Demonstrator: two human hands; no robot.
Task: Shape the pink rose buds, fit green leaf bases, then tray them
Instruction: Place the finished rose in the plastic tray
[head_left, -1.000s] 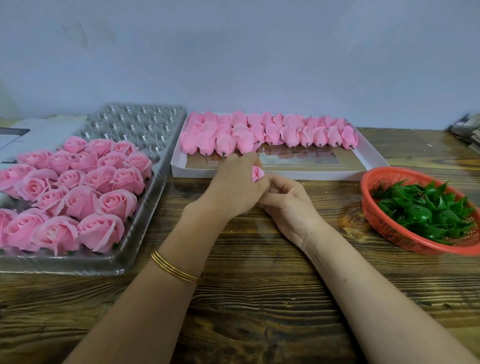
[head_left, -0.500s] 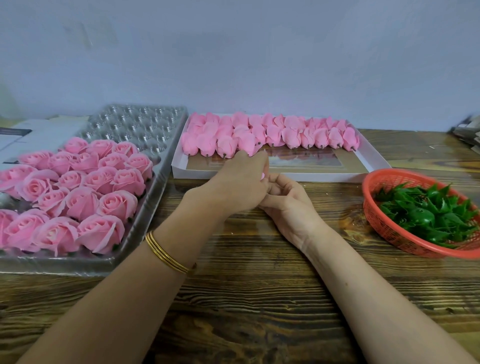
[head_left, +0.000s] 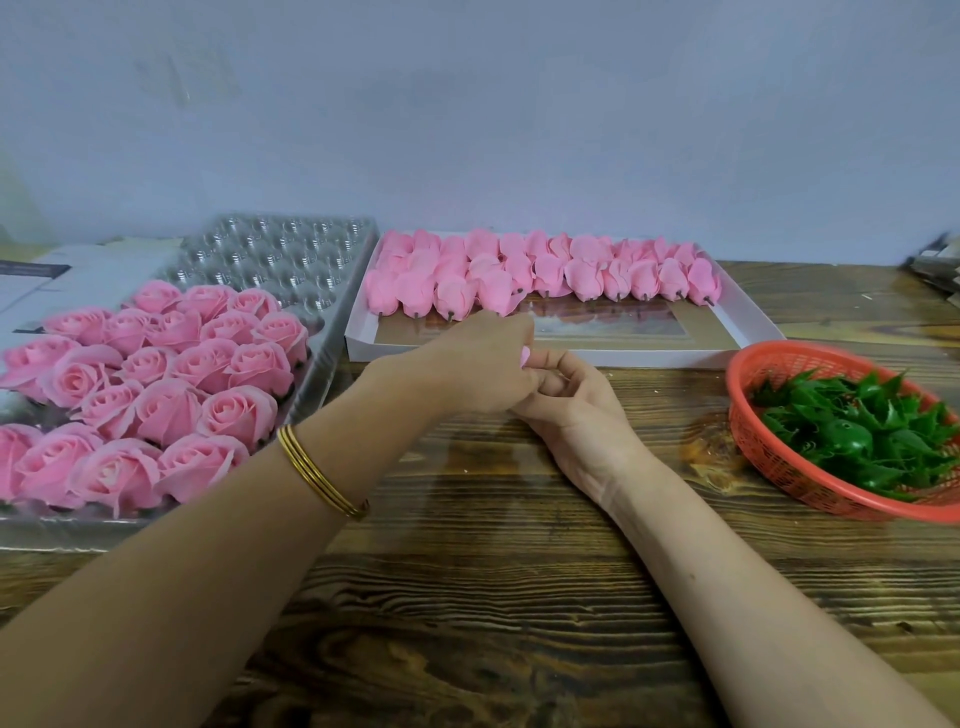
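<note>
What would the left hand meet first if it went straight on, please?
Past the rose bud and right hand it touches, the left hand would probably meet the white box; depth is unclear.

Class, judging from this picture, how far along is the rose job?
Done: opened roses fill the near part of the clear tray. In hand: left hand and right hand hold one bud. Left: closed buds in the white box, leaf bases in the basket.

Single head view, looking forward-down, close over wooden table (head_left: 467, 597), facing wall (head_left: 467, 104).
</note>
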